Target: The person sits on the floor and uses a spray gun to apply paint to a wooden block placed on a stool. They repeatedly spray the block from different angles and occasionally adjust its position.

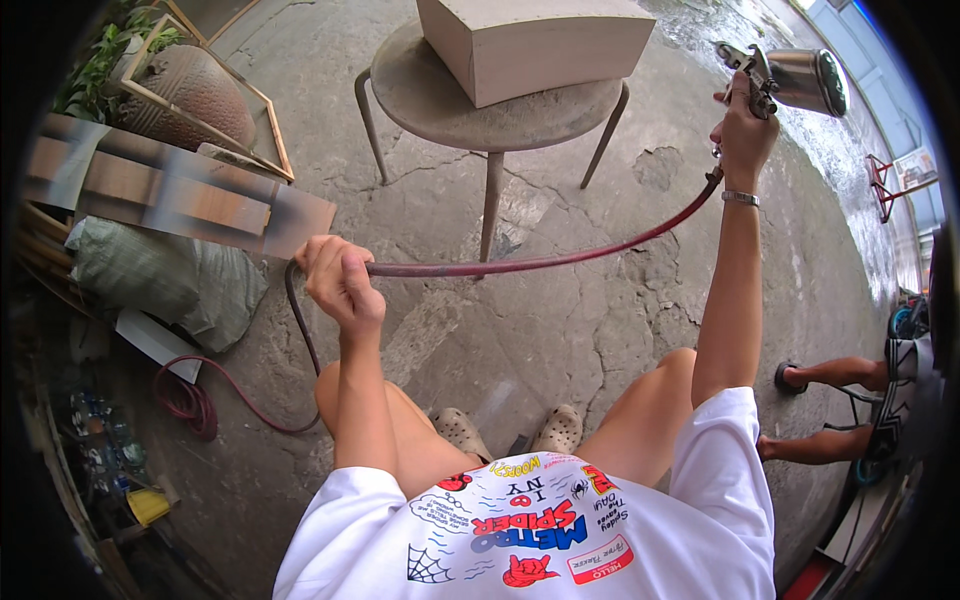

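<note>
My right hand (743,125) is raised at the upper right and grips a metal spray gun (790,78) with a shiny steel cup. A dark red hose (560,260) runs from the gun's base down and left across the picture. My left hand (335,278) is closed around that hose at the middle left. Ahead stands a round grey stool (440,105) with thin metal legs, and a pale rectangular wooden box (530,45) lies on its top. The gun is to the right of the box, apart from it.
Cracked concrete floor (560,340) lies below. At the left are a potted plant in a wooden frame (190,90), a paint-marked plank (170,195), a grey-green sack (160,275) and coiled hose (190,405). Another person's legs (830,410) show at the right edge.
</note>
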{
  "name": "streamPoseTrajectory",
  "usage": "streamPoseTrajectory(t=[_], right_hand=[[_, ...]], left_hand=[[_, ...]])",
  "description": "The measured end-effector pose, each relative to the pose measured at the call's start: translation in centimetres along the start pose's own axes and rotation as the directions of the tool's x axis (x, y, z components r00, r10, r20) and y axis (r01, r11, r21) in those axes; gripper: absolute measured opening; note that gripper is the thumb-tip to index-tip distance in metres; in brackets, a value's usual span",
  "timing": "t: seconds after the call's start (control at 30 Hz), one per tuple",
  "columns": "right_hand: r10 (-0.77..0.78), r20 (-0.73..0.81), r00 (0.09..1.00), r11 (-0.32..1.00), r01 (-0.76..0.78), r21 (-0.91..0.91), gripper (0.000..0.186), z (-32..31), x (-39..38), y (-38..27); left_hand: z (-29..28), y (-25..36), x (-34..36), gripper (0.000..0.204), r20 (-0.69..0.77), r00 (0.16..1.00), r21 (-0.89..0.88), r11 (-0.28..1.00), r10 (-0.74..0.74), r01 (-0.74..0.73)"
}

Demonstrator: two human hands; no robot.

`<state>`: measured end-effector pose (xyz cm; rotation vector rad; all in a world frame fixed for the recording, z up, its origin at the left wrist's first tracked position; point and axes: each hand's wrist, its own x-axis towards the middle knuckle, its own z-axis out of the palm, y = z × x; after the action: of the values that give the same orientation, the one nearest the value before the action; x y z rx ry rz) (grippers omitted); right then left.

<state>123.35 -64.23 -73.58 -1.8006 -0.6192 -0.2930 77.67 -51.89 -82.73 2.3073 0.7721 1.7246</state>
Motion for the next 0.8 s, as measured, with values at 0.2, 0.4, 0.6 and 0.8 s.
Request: streamPoseTrajectory(t=[0.2,0.4,0.6,0.8], right_hand=[[0.041,0.209,0.977,0.978,-0.082,0.193,0.042,0.0,-3.8,-3.1],[0.014,0.293,0.956,0.971,-0.083,0.226,0.041,0.3,-7.7,-5.4],[-0.092,0.332,0.939,0.971,0.010,0.239,0.043,1.5,-11.4,-8.2],[-0.114,0.443,0.889,0.981,0.031,0.190,0.038,2.4,-13.9,-10.9]], left_hand=[[0.5,-0.4,-0.2,0.042,-0.034,0.999,-0.032,0.999,-0.031,0.029],[0.0,-1.1,0.3,0.046,-0.128,0.989,-0.033,0.997,-0.071,0.068],[-0.7,-2.2,0.2,0.050,-0.171,0.982,-0.032,0.996,-0.083,0.079],[-1.6,-2.6,0.1,0.051,-0.190,0.978,-0.028,0.996,-0.090,0.086]])
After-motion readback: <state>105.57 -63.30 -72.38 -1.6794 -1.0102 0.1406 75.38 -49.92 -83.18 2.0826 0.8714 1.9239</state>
